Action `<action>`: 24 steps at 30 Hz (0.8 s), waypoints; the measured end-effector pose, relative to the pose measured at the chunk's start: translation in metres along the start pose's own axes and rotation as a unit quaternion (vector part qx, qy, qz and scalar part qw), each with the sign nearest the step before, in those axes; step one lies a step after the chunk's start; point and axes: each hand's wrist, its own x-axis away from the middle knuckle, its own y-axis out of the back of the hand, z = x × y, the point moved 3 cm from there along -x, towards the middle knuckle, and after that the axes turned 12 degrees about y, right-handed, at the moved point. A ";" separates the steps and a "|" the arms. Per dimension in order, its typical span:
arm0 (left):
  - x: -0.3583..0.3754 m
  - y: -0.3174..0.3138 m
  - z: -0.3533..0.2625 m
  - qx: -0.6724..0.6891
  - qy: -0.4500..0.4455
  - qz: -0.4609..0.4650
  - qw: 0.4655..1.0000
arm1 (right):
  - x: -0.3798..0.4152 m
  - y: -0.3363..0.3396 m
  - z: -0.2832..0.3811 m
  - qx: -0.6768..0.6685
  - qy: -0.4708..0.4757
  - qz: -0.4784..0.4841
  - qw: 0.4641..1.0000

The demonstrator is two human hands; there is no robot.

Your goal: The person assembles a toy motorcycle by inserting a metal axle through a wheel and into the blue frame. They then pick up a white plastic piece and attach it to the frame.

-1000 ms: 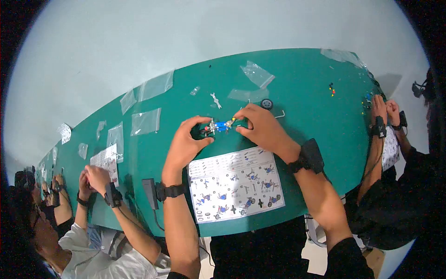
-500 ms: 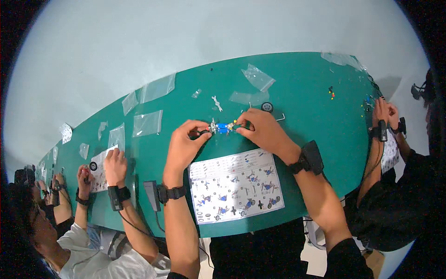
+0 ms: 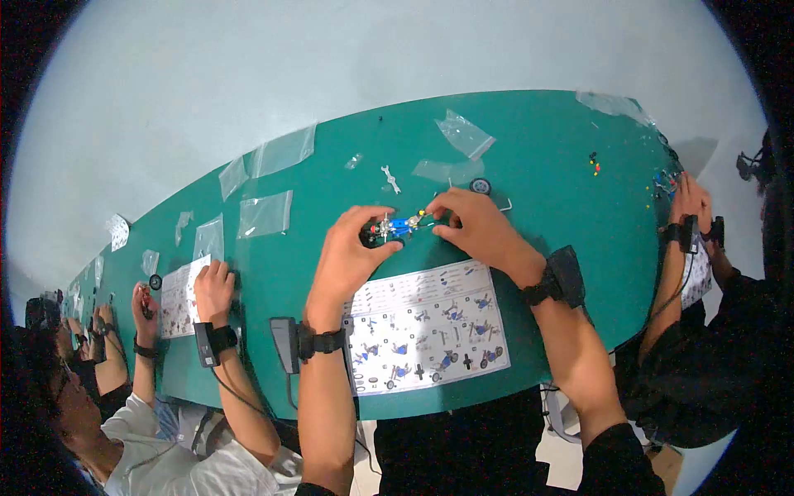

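Observation:
A small blue and silver toy model (image 3: 400, 226) is held just above the green table, over the top edge of the printed instruction sheet (image 3: 430, 331). My left hand (image 3: 354, 246) has its fingers and thumb around the model's left end, where dark and red parts show. At the model's right end, beside a small yellow part, my right hand (image 3: 473, 227) is pinched with thumb and forefinger near a thin piece. That piece is too small to make out.
Beyond my hands lie a silver wrench (image 3: 390, 179), a black wheel (image 3: 480, 187), an L-shaped key (image 3: 507, 204) and clear plastic bags (image 3: 282, 150). Small coloured parts (image 3: 595, 164) sit to the right. Co-workers' hands are at the left (image 3: 214, 291) and right (image 3: 691, 201).
My left hand has moved slightly right and wrapped further around the model. My right fingers have shifted off the model's end slightly. The view has shifted a little.

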 end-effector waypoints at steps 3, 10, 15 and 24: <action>-0.001 -0.008 -0.006 0.024 0.006 0.008 1.000 | 0.000 0.000 0.002 0.023 0.005 0.004 1.000; -0.008 -0.016 0.015 0.079 0.059 0.029 0.995 | 0.001 -0.002 0.002 0.039 0.027 -0.002 0.999; -0.006 -0.019 0.016 0.067 0.054 0.004 0.996 | -0.001 0.002 0.010 0.023 -0.012 -0.023 0.999; -0.008 -0.022 0.026 0.037 0.041 -0.009 0.998 | -0.001 0.000 0.009 0.003 0.023 -0.031 0.999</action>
